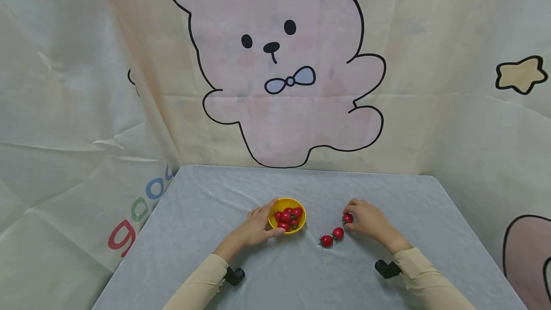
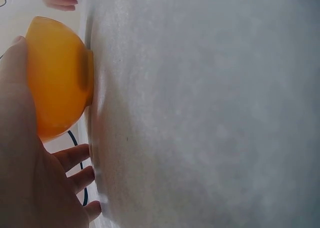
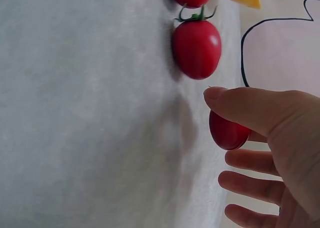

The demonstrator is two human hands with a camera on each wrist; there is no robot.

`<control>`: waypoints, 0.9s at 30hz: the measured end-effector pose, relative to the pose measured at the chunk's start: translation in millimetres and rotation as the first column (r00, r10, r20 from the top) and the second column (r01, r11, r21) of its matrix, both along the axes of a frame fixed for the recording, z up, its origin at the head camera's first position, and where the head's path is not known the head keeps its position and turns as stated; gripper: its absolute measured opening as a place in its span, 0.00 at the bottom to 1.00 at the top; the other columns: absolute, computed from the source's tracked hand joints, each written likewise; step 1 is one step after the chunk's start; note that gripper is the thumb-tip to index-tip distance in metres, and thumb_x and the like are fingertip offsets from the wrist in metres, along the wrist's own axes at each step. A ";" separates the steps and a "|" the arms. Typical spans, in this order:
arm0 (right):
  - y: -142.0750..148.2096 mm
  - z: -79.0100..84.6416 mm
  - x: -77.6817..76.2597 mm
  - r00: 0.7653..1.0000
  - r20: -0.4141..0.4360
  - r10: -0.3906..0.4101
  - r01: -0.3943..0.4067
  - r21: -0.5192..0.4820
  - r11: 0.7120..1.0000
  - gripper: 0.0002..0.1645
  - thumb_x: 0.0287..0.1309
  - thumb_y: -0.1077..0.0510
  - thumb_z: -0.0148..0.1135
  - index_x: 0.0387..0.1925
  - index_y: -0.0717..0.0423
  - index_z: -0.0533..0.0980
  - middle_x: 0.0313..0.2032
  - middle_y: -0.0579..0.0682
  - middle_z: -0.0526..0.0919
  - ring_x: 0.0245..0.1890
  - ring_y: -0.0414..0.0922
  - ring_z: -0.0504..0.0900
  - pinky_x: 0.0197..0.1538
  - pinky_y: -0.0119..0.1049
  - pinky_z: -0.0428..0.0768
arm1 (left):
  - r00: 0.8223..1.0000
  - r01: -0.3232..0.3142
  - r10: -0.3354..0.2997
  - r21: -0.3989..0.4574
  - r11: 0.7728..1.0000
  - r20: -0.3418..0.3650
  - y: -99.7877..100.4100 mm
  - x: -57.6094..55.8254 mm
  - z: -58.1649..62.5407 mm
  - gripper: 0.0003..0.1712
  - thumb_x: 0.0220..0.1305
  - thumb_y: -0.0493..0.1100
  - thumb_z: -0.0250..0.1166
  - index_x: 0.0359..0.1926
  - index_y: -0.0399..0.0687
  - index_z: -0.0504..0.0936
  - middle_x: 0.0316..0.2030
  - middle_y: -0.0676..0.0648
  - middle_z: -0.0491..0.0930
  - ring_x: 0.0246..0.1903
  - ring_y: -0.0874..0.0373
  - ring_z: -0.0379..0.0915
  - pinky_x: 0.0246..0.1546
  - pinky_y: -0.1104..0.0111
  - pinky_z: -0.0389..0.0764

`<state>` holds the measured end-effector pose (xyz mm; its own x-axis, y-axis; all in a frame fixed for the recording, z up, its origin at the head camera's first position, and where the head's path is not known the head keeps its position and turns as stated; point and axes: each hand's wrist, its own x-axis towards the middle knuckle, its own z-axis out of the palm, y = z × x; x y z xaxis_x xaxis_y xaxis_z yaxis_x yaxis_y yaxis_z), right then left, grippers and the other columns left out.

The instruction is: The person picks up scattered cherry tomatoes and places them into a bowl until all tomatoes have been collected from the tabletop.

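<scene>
Small, glossy red oval tomato (image 3: 229, 132), pinched between thumb and fingers of the right hand (image 1: 369, 221), beside two loose red tomatoes with green stems (image 1: 337, 233). It should prove light, firm yet bruisable, and slippery-skinned; a gentle hold across its rounded sides seems best. Farther left, a smooth, round yellow bowl (image 2: 55, 78) contains a cluster of similar tomatoes (image 1: 286, 216); the left hand (image 1: 257, 226) holds its side, thumb and fingers set wide. Beneath: pale grey-blue cloth (image 1: 301, 276).

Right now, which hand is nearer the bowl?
Left. The left hand is on the bowl, holding it from its left side; the right hand is apart from it, off to its right, pinching a tomato.
</scene>
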<state>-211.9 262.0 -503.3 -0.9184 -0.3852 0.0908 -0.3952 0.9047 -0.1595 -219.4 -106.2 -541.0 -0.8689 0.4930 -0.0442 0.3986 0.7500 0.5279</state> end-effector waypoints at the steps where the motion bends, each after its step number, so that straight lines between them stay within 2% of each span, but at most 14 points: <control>1: -1.4 1.6 -0.3 1.000 0.002 0.002 -0.002 0.002 1.000 0.18 0.44 0.51 0.78 0.38 0.52 0.84 0.43 0.50 0.83 0.40 0.47 0.82 0.44 0.49 0.83 | 1.000 -0.001 0.001 -0.001 1.000 0.001 -0.2 0.0 -0.1 0.57 0.60 0.78 0.53 0.80 0.59 0.41 0.78 0.50 0.54 0.73 0.40 0.55 0.75 0.43 0.50; 8: -11.8 11.9 -1.7 1.000 0.015 0.011 -0.011 0.013 1.000 0.19 0.44 0.48 0.79 0.39 0.51 0.85 0.42 0.49 0.83 0.41 0.46 0.82 0.46 0.47 0.83 | 1.000 -0.001 0.001 0.001 1.000 0.005 -0.7 0.0 0.4 0.57 0.60 0.78 0.53 0.79 0.60 0.41 0.77 0.50 0.54 0.73 0.40 0.56 0.75 0.42 0.50; 27: -46.9 26.9 -7.3 0.998 0.067 0.010 -0.013 0.042 0.999 0.20 0.46 0.45 0.78 0.40 0.46 0.84 0.46 0.47 0.83 0.44 0.45 0.79 0.50 0.47 0.83 | 1.000 0.006 -0.006 -0.004 1.000 -0.007 -0.7 1.0 1.6 0.57 0.61 0.77 0.53 0.80 0.59 0.41 0.77 0.48 0.55 0.73 0.40 0.56 0.75 0.43 0.51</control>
<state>-219.2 215.1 -476.3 -0.9174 -0.3977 0.0126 -0.3951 0.9066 -0.1480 -218.4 -106.9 -539.3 -0.8660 0.4984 -0.0406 0.4069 0.7496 0.5221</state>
